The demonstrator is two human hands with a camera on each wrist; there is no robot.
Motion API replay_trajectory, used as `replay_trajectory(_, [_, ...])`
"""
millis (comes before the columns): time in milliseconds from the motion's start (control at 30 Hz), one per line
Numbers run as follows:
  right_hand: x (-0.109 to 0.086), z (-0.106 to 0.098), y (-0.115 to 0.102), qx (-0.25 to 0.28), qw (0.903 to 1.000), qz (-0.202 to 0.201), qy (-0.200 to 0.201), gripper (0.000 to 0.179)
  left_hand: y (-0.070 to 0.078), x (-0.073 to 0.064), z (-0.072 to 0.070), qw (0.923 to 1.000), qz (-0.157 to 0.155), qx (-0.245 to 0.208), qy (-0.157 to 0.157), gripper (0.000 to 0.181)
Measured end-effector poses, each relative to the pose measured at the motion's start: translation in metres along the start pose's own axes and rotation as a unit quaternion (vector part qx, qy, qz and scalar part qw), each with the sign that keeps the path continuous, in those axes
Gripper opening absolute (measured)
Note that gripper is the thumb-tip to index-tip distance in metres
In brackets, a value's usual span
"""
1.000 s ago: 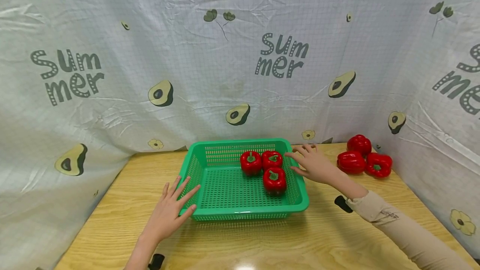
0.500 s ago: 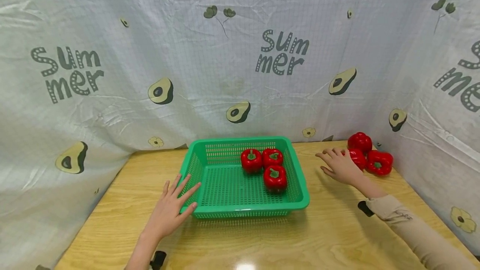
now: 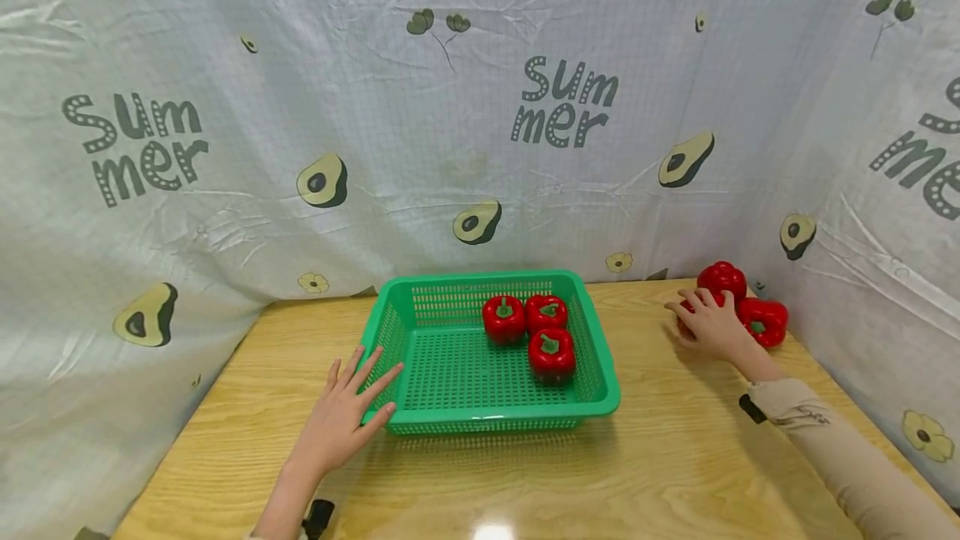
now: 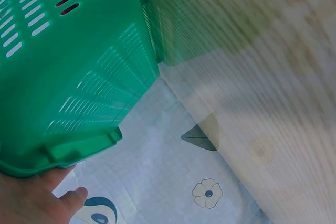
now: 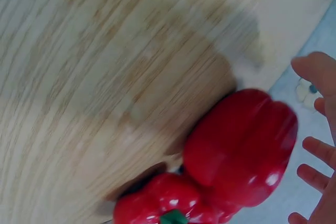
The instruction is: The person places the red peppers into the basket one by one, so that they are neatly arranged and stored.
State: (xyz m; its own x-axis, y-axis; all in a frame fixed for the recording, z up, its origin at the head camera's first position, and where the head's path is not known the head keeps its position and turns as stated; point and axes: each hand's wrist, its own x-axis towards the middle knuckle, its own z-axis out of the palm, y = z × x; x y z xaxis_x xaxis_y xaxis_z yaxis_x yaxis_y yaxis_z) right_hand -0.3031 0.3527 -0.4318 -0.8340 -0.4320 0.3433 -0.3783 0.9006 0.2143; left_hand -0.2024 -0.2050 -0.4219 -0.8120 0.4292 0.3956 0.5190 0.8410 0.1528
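Though near a pepper [image 5: 244,150], right hand [image 3: 712,329] unclenched, left hand [image 3: 336,426] splayed at basket [image 3: 495,416], "summer" lettering [image 3: 559,124] behind

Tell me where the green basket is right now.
In the head view, the green basket sits near the middle on the wooden table, with the left hand at its left rim and three red peppers inside, toward its right.

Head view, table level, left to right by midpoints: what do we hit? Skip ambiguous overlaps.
Left hand → green basket → three red peppers inside it → right hand → rightmost red pepper.
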Motion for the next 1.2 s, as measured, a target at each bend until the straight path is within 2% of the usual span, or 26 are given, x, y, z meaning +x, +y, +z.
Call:
replay_trajectory(300, [-0.002,-0.004,0.008,0.043,0.9968,0.035,-0.058,0.075,0.0,-0.001,-0.001,1.0,0.004,0.007,0.003,0.054])
replay_trajectory(700, [-0.004,-0.003,0.013,0.043,0.9919,0.065,-0.1,0.078,0.001,0.0,0.001,0.9999,0.005,0.008,0.003,0.052])
replay_trajectory(933, [-0.007,-0.003,0.017,0.019,0.9957,0.059,-0.07,0.072,0.001,0.0,0.001,1.0,0.003,0.007,0.003,0.053])
replay_trajectory(1200, [-0.012,0.002,0.03,-0.002,0.9965,0.061,-0.057,0.079,0.0,0.001,0.001,1.0,0.004,0.007,0.003,0.053])
